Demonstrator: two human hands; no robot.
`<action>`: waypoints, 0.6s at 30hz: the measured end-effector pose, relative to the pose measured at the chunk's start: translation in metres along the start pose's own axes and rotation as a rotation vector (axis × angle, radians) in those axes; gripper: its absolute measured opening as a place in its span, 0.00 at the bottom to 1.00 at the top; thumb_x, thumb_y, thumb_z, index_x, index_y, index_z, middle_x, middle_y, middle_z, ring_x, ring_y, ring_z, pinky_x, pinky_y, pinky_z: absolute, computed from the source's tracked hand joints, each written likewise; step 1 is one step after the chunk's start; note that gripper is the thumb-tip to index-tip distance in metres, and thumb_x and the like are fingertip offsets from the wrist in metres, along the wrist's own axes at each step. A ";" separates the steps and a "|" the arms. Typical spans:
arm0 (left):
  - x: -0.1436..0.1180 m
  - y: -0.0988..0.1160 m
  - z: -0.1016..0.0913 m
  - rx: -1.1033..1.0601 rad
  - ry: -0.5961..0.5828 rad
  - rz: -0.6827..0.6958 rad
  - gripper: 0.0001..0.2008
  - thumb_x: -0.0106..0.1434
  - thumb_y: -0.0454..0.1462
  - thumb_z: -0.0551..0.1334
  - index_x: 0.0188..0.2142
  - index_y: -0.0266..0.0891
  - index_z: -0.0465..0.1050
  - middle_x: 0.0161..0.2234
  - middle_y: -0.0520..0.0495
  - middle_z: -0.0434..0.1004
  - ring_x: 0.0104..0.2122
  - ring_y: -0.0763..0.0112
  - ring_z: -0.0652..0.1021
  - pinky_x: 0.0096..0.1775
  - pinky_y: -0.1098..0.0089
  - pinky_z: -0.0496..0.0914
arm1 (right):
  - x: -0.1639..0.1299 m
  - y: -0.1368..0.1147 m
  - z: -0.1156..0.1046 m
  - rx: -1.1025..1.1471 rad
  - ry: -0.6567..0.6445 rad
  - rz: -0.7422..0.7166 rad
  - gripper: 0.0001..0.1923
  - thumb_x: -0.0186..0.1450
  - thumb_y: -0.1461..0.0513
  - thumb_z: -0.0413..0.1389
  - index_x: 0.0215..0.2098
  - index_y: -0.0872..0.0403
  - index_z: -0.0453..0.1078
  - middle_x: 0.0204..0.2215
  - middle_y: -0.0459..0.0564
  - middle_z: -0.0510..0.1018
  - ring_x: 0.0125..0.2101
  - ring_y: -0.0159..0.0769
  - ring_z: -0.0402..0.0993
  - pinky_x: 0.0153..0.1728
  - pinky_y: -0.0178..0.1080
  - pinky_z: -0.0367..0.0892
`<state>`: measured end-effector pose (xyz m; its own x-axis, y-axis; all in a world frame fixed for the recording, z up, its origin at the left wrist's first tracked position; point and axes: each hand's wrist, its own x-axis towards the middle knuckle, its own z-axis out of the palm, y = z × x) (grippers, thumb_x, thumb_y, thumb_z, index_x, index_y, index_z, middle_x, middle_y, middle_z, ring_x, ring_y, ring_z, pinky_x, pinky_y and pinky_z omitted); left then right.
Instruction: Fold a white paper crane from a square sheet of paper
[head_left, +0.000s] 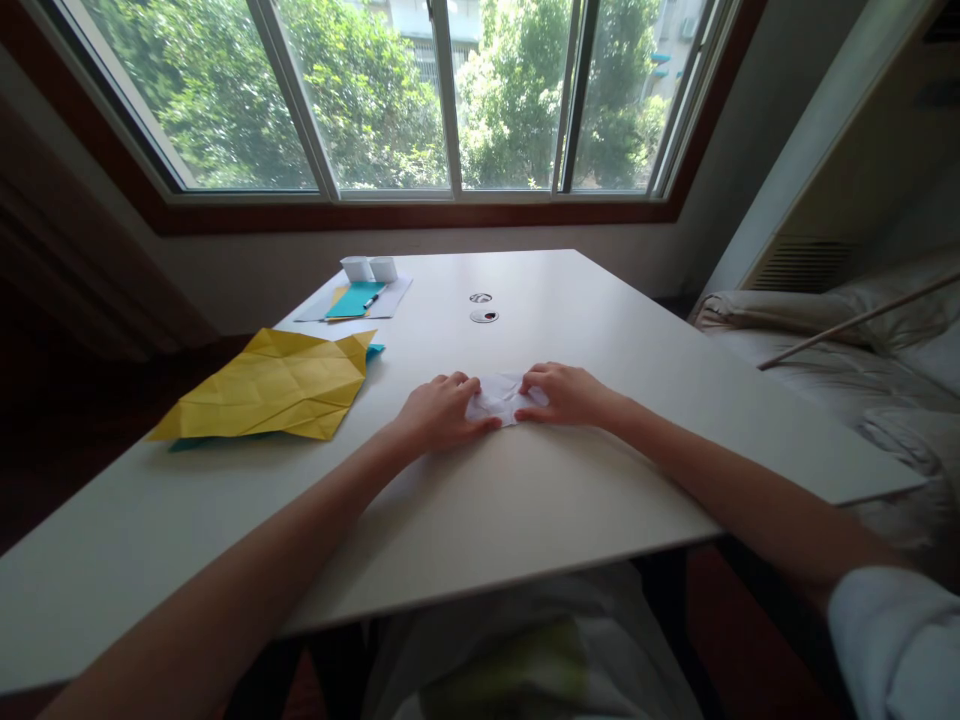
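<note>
A small folded piece of white paper lies on the white table, creases showing across its top. My left hand grips its left side, with the thumb at the near edge and the fingers curled over the far part. On the opposite side my right hand pinches the paper in the same way, thumb toward me. The middle of the paper shows between both hands; its outer ends are partly hidden under the fingers.
Left of my hands, a large creased yellow sheet lies over a teal sheet. Farther back are two white cups, a teal paper and a pen. Two round fittings sit in the tabletop.
</note>
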<state>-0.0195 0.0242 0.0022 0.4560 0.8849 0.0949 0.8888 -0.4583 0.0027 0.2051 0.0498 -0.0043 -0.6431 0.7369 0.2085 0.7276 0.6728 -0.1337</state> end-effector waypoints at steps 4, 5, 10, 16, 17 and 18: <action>0.000 0.000 -0.001 -0.046 -0.038 -0.040 0.31 0.54 0.61 0.51 0.45 0.41 0.67 0.46 0.40 0.69 0.44 0.52 0.71 0.39 0.61 0.67 | 0.000 -0.008 -0.003 -0.060 -0.025 0.047 0.22 0.57 0.44 0.54 0.38 0.52 0.69 0.38 0.53 0.75 0.38 0.40 0.71 0.30 0.35 0.62; 0.001 -0.001 -0.001 -0.060 -0.045 -0.042 0.32 0.53 0.61 0.51 0.46 0.42 0.66 0.47 0.40 0.69 0.45 0.52 0.71 0.39 0.61 0.67 | 0.000 -0.009 -0.003 -0.058 -0.035 0.052 0.22 0.57 0.44 0.54 0.38 0.51 0.69 0.39 0.53 0.74 0.38 0.40 0.71 0.30 0.35 0.62; 0.002 -0.003 -0.001 -0.092 -0.058 -0.049 0.35 0.52 0.62 0.53 0.51 0.43 0.65 0.51 0.40 0.66 0.49 0.50 0.68 0.43 0.58 0.65 | 0.000 -0.006 -0.002 -0.021 -0.033 0.033 0.21 0.57 0.46 0.54 0.42 0.50 0.69 0.42 0.52 0.74 0.41 0.42 0.70 0.33 0.37 0.63; 0.003 -0.003 -0.001 -0.108 -0.067 -0.060 0.36 0.51 0.63 0.53 0.52 0.44 0.65 0.51 0.41 0.66 0.50 0.51 0.67 0.44 0.60 0.65 | 0.002 -0.007 0.006 0.056 -0.012 -0.079 0.16 0.60 0.52 0.54 0.43 0.50 0.69 0.42 0.51 0.74 0.43 0.41 0.69 0.40 0.40 0.62; 0.003 -0.003 -0.001 -0.106 -0.069 -0.061 0.37 0.50 0.63 0.53 0.52 0.44 0.65 0.52 0.40 0.66 0.49 0.51 0.67 0.44 0.59 0.65 | 0.002 -0.008 0.007 0.051 -0.006 -0.065 0.15 0.60 0.52 0.53 0.42 0.51 0.70 0.41 0.51 0.75 0.43 0.42 0.69 0.39 0.40 0.62; 0.003 -0.004 -0.001 -0.103 -0.071 -0.061 0.37 0.50 0.63 0.52 0.52 0.44 0.65 0.52 0.40 0.65 0.49 0.51 0.68 0.44 0.59 0.65 | 0.003 -0.010 0.007 0.042 0.003 -0.046 0.15 0.60 0.51 0.53 0.41 0.51 0.70 0.40 0.51 0.75 0.42 0.42 0.69 0.38 0.40 0.62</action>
<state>-0.0215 0.0281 0.0031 0.4066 0.9134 0.0206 0.9073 -0.4063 0.1084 0.1943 0.0456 -0.0095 -0.6751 0.7047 0.2183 0.6863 0.7084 -0.1646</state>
